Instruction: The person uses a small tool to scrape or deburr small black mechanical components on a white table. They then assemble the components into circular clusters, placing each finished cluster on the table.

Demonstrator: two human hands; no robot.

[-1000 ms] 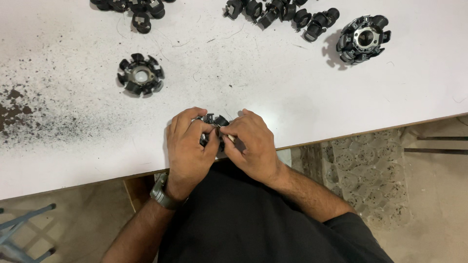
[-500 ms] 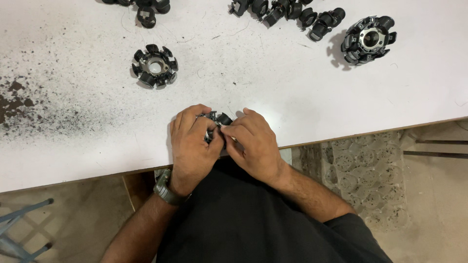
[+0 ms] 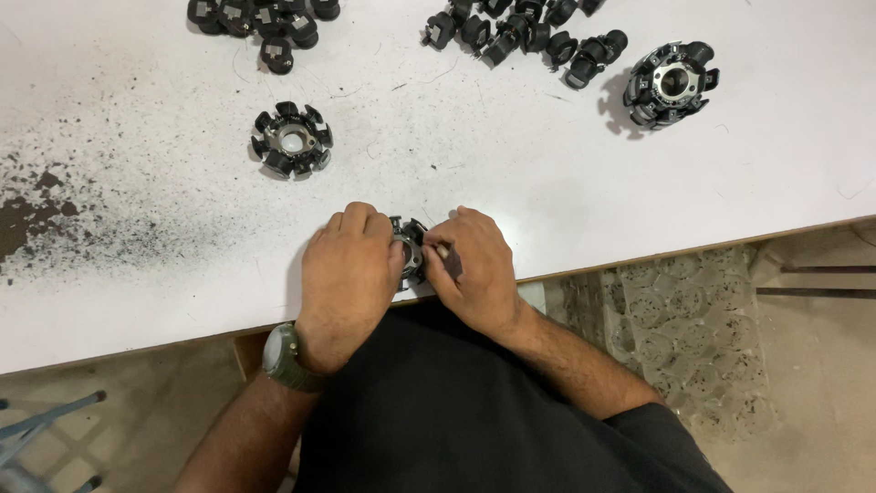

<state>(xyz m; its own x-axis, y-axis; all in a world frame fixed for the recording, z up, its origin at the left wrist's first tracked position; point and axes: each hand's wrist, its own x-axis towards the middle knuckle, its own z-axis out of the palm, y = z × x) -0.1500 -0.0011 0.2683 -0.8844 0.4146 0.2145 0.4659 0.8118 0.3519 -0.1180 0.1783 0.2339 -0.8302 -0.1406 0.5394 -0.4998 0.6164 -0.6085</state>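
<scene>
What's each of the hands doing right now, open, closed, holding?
Left hand: closed around the black ring-shaped part at the table edge.
Right hand: closed, fingers pinched against the same part.

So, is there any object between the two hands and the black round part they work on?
Nothing visible. The left hand and the right hand both already touch the black round part at the near edge of the white table. The other star-shaped part lies farther away.

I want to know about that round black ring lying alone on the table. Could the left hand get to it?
Probably yes: the table between the left hand and the black ring looks bare, though that hand grips another part.
</scene>
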